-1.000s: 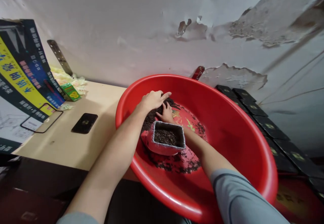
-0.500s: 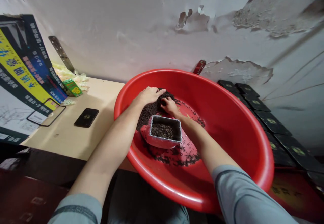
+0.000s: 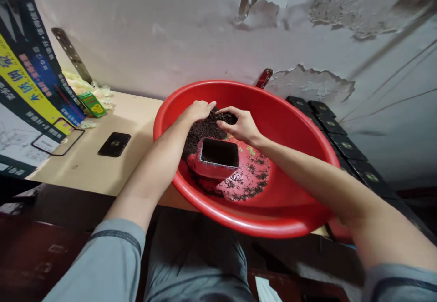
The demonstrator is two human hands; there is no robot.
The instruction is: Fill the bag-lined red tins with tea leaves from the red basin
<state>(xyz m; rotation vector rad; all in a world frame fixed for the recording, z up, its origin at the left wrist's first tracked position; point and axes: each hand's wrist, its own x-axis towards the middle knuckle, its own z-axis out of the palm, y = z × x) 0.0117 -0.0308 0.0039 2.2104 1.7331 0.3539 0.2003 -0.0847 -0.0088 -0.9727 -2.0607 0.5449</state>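
A dark heap of dry, loose tea leaves lies in the big red plastic basin. My left hand rests on the far side of the heap, its fingers stretched out. Across from it, my right hand reaches over the leaves with thumb and fingers apart and curved. Dark leaves show between those fingers; I cannot tell whether any are lifted. Just nearer to me, a red rectangular container with a silvery rim sits in the basin. Its inside is too dark to make out clearly. Scattered leaves cover the basin floor beside it.
On the wooden table at left are a flat black packet, a green box and a large printed carton. Rows of black packets line the right. Behind the basin rises a peeling wall.
My right hand has pulled up and to the right, and its fingers have spread. The left hand stays on the heap. Leaves seen inside the container before are now in shadow.
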